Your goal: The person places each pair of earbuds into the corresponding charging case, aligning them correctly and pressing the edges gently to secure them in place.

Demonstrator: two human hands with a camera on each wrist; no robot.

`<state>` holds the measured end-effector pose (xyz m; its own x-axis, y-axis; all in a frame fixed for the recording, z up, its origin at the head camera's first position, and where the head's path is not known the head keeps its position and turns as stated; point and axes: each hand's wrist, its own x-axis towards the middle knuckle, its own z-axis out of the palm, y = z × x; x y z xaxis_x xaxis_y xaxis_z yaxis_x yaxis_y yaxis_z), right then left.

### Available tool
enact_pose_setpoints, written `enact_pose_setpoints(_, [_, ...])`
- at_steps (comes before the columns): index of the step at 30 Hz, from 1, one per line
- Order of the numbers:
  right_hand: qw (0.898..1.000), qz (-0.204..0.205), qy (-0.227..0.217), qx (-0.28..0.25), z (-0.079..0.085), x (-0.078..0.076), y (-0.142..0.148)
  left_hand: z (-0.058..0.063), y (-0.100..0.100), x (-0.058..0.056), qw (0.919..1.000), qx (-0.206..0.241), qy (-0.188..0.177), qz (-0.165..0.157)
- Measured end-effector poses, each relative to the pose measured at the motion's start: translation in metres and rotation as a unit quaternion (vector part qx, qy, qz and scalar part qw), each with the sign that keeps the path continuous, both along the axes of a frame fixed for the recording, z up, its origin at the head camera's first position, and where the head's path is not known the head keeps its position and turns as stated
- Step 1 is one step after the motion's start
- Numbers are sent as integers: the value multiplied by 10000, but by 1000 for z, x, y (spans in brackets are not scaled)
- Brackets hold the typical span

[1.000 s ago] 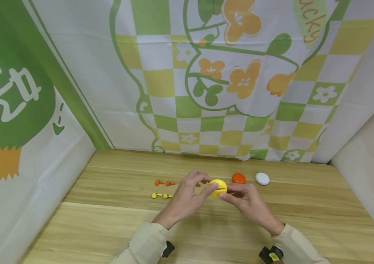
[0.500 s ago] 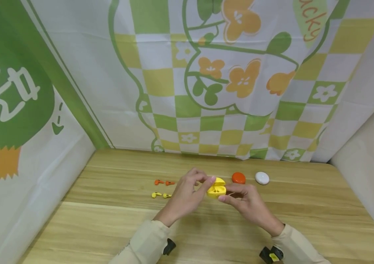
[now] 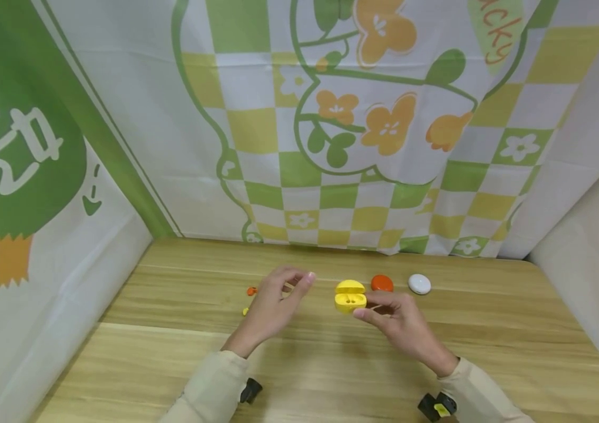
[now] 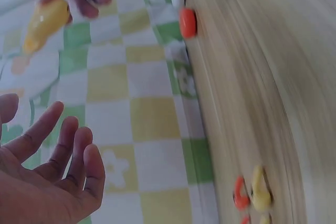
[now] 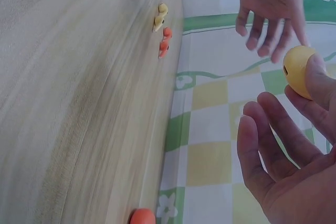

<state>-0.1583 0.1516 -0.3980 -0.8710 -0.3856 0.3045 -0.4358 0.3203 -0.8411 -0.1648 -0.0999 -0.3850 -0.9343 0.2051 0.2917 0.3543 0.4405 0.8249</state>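
Note:
Above the table my right hand (image 3: 402, 326) pinches a yellow earbud charging case (image 3: 350, 302) between thumb and fingers. Its lid (image 3: 350, 286) is raised, and two slots show inside. In the right wrist view the rounded outside of the yellow case (image 5: 300, 72) faces the camera, under the thumb. My left hand (image 3: 273, 305) is apart from the case, to its left, with loosely bent fingers and nothing held. Yellow earbuds (image 4: 261, 191) and orange earbuds (image 4: 241, 195) lie on the table below the left hand, which partly hides them in the head view.
An orange round case (image 3: 382, 283) and a white round case (image 3: 420, 284) lie on the wooden table (image 3: 489, 329) behind the right hand. A patterned cloth (image 3: 354, 200) hangs at the table's back edge, with white side walls left and right.
The yellow case's lid has swung up from nearly closed. My left hand has let go of the case and moved left, over the earbuds. My right hand has kept its hold.

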Motion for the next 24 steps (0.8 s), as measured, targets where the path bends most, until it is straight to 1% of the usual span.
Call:
enact_pose_setpoints(3, [10000,-46,-14,57,0,-1,1,-3,-15,-2,9998,37,-18,172])
enact_pose_setpoints(6, [9999,-78,-29,89,0,-1,2,-7,-29,-5,9996,-47,-9,292])
enact_pose_setpoints(8, [9999,-100,-36,101,3,1,1,-10,-39,-6,9994,-137,27,326])
enact_pose_setpoints(12, [9998,-130,21,133,16,8,-3,-17,-56,-5,9984,-427,56,371])
enact_pose_setpoints(14, [9998,-124,48,139,22,11,-5,-20,-63,-5,9970,-647,49,426])
enact_pose_setpoints(17, [9998,-118,46,175,27,13,-6,-25,-73,-4,9930,-1056,70,521])
enact_pose_setpoints(21, [9997,-115,21,205,28,13,-6,-33,-85,-3,9838,-1670,81,638])
enact_pose_setpoints(24, [9997,-116,-13,218,29,14,-6,-41,-92,-5,9769,-2036,40,640])
